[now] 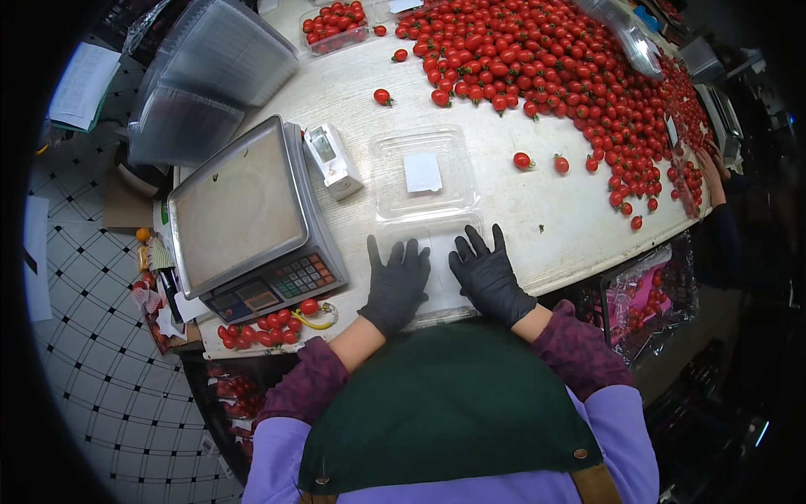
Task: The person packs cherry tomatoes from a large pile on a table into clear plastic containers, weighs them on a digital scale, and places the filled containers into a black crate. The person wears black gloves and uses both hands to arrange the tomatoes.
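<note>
Directly before me on the table lies a clear plastic clamshell container (434,271), its lid (422,142) folded back flat on the far side. A white label (422,172) sits on the lid. My left hand (398,283), in a black glove, rests with spread fingers at the container's left side. At its right side is my right hand (491,274), gloved alike, fingers apart. Neither hand grips anything that I can see. The container holds no tomatoes. Beyond it spreads a large heap of cherry tomatoes (535,57), with a few loose ones nearer.
A digital scale (242,208) stands left, beside a small white label device (334,160). Stacked clear containers (220,57) are behind it. Cherry tomatoes (271,331) lie by its front. A filled container (334,28) stands far off. Another person's hands (711,170) are at the right edge.
</note>
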Demonstrator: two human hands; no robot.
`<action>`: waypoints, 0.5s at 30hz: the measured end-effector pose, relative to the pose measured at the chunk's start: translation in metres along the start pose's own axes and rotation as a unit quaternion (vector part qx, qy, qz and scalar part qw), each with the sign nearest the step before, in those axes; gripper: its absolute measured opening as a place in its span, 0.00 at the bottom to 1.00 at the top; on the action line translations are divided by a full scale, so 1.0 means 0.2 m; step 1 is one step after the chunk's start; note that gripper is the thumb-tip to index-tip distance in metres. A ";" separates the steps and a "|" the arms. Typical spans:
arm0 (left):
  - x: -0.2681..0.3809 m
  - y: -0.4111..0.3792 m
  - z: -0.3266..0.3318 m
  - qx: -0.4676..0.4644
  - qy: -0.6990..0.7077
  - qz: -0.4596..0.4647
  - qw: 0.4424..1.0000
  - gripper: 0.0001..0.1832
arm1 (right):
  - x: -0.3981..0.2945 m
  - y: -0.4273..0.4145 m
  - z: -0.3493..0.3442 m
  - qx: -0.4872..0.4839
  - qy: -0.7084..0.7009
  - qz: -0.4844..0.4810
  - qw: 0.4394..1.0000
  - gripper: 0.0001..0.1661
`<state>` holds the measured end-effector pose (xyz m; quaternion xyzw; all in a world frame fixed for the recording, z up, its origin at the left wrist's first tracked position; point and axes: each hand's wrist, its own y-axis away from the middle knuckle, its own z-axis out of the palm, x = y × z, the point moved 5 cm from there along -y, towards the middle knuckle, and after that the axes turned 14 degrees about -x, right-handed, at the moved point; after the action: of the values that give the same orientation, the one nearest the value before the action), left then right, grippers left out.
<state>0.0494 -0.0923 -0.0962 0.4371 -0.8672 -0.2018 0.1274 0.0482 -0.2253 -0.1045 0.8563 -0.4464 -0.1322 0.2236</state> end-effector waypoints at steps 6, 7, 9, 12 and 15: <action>-0.16 0.07 -0.15 0.169 0.138 -0.048 0.975 0.36 | 0.06 0.22 -0.10 0.123 -0.181 0.081 0.972 0.38; -0.26 0.07 -0.18 0.217 0.191 -0.078 0.954 0.35 | 0.09 0.26 -0.06 0.110 -0.232 0.143 0.956 0.37; -0.41 -0.03 -0.09 0.253 0.408 -0.094 0.873 0.34 | 0.10 0.31 0.10 0.033 -0.353 0.187 0.916 0.35; -0.51 -0.28 0.10 0.170 0.752 -0.122 0.625 0.36 | 0.08 0.30 0.25 0.009 -0.487 0.182 0.854 0.26; -0.55 -0.47 0.17 0.162 0.855 -0.098 0.483 0.21 | 0.17 0.33 0.26 0.100 -0.470 0.227 0.847 0.20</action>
<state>0.1662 -0.0458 -0.1738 0.4890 -0.3005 0.4043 0.7121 -0.0015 -0.3002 -0.1169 0.5841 -0.6911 -0.4188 -0.0762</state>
